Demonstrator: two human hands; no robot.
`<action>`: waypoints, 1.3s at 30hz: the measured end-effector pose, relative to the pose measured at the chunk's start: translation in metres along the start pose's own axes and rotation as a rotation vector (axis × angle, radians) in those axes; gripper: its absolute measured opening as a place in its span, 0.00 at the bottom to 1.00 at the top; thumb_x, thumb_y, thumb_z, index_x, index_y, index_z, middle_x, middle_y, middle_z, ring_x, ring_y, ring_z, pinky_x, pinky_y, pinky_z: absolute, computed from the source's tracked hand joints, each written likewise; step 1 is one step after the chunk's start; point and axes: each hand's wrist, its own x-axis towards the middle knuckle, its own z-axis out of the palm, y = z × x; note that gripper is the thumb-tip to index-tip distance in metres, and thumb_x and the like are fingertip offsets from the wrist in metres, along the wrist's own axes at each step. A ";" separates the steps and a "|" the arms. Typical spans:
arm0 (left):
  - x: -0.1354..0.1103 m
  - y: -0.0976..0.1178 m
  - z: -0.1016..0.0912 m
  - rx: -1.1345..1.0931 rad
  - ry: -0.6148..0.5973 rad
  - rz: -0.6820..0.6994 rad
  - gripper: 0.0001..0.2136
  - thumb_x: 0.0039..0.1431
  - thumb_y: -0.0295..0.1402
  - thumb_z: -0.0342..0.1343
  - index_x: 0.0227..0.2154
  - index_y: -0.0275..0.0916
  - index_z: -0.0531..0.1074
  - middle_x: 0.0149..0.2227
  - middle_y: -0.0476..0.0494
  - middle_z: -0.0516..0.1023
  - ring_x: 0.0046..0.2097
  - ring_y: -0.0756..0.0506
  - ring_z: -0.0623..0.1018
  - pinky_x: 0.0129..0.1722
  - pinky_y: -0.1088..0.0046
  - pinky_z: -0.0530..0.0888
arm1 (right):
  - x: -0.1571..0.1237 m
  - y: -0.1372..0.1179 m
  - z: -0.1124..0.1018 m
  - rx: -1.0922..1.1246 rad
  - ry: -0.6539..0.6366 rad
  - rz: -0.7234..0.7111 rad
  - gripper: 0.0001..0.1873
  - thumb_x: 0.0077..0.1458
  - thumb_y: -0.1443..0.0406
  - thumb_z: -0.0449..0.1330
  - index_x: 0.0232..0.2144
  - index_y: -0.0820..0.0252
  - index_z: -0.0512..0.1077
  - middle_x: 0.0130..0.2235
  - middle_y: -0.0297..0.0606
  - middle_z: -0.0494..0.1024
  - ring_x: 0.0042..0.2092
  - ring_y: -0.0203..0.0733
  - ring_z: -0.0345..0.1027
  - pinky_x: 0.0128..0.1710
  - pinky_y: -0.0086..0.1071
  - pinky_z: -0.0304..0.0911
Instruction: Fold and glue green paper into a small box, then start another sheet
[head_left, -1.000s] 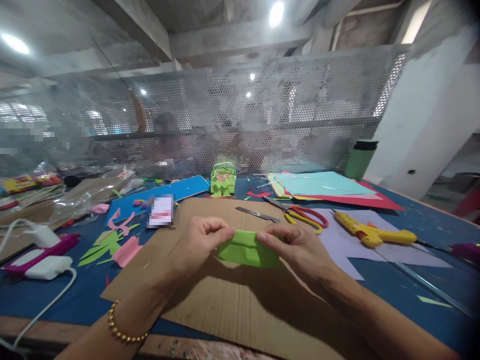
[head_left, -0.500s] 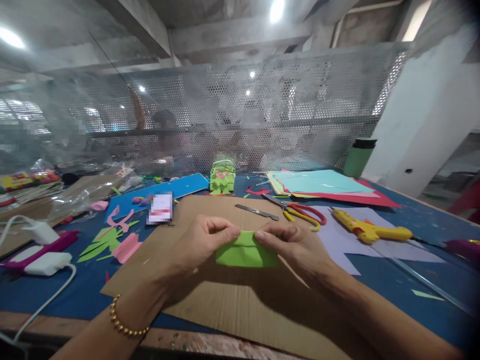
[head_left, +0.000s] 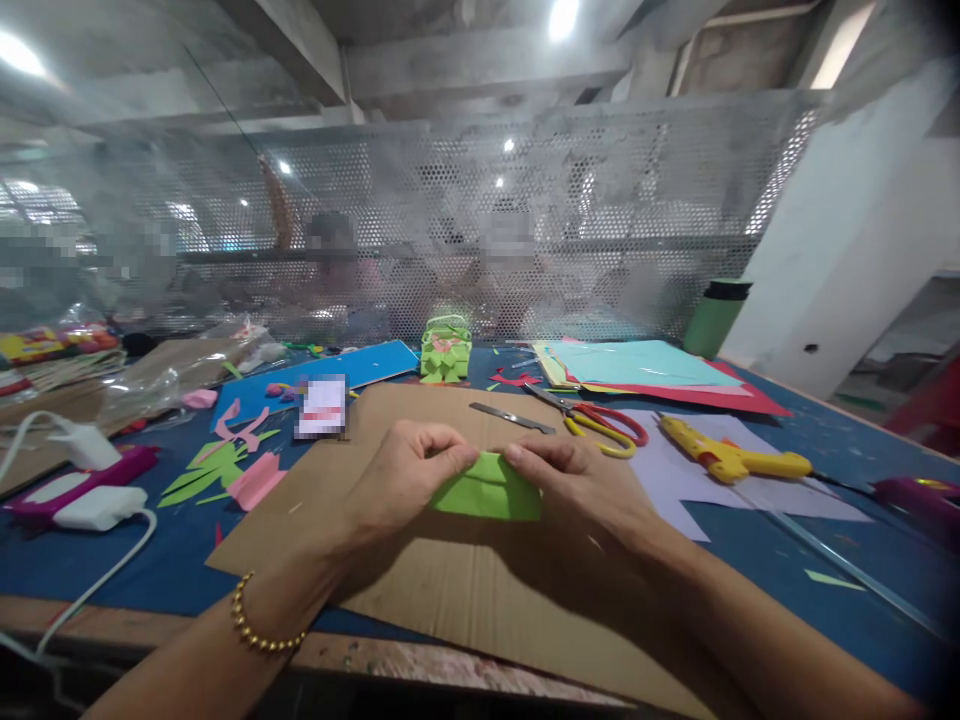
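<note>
A folded piece of green paper (head_left: 486, 494) is pinched between both hands just above a brown cardboard sheet (head_left: 457, 590). My left hand (head_left: 401, 472), with a gold bead bracelet on its wrist, grips the paper's upper left edge with thumb and fingers closed. My right hand (head_left: 574, 480) pinches the upper right edge, and the fingertips of the two hands nearly meet at the fold.
Behind the cardboard lie a metal blade (head_left: 512, 417), red-and-yellow scissors (head_left: 604, 424) and a yellow glue gun (head_left: 731, 456). Coloured paper sheets (head_left: 645, 372), a green paper basket (head_left: 445, 353) and a green cup (head_left: 716, 318) stand further back. Paper scraps (head_left: 232, 470) and chargers (head_left: 82, 490) lie left. People sit beyond a mesh screen.
Both hands have drawn a little closer together along the paper's top edge and sunk slightly toward the cardboard. The grip on the paper is unchanged.
</note>
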 end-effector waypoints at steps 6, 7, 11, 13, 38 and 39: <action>-0.004 0.003 0.007 0.020 -0.047 -0.011 0.15 0.59 0.41 0.57 0.23 0.35 0.76 0.23 0.51 0.68 0.27 0.51 0.66 0.24 0.76 0.59 | -0.002 -0.001 0.003 -0.081 -0.064 -0.042 0.26 0.59 0.47 0.56 0.20 0.61 0.70 0.21 0.31 0.63 0.25 0.34 0.55 0.23 0.28 0.49; -0.005 0.003 0.007 -0.016 -0.058 -0.031 0.16 0.59 0.43 0.58 0.24 0.35 0.76 0.23 0.51 0.68 0.26 0.51 0.65 0.24 0.77 0.59 | -0.002 -0.001 0.002 -0.086 -0.065 -0.046 0.26 0.58 0.48 0.56 0.20 0.61 0.70 0.21 0.31 0.63 0.25 0.34 0.56 0.23 0.28 0.49; -0.004 0.000 0.005 -0.127 -0.097 -0.095 0.17 0.58 0.46 0.59 0.27 0.34 0.76 0.23 0.51 0.66 0.25 0.52 0.64 0.22 0.77 0.59 | 0.000 0.002 -0.003 -0.089 -0.048 -0.054 0.23 0.57 0.50 0.56 0.21 0.60 0.71 0.22 0.32 0.65 0.25 0.34 0.57 0.22 0.28 0.49; -0.004 -0.003 0.004 -0.166 -0.070 -0.102 0.16 0.57 0.45 0.60 0.27 0.34 0.75 0.25 0.50 0.67 0.26 0.51 0.65 0.23 0.77 0.60 | 0.000 0.004 -0.004 -0.087 -0.035 -0.052 0.22 0.57 0.50 0.57 0.20 0.60 0.71 0.21 0.31 0.64 0.24 0.33 0.55 0.22 0.28 0.49; 0.003 -0.017 0.013 -0.152 -0.153 -0.018 0.13 0.60 0.38 0.57 0.23 0.36 0.70 0.24 0.52 0.64 0.27 0.52 0.64 0.25 0.75 0.57 | 0.003 0.007 0.001 -0.180 -0.092 -0.052 0.28 0.59 0.46 0.55 0.17 0.58 0.63 0.21 0.31 0.61 0.25 0.35 0.55 0.24 0.29 0.48; 0.004 -0.017 0.014 -0.112 -0.142 -0.011 0.13 0.59 0.38 0.56 0.23 0.36 0.70 0.24 0.52 0.64 0.28 0.51 0.64 0.25 0.75 0.57 | 0.002 0.005 0.001 -0.189 -0.090 -0.038 0.28 0.59 0.45 0.55 0.17 0.58 0.62 0.21 0.31 0.60 0.25 0.35 0.55 0.24 0.30 0.48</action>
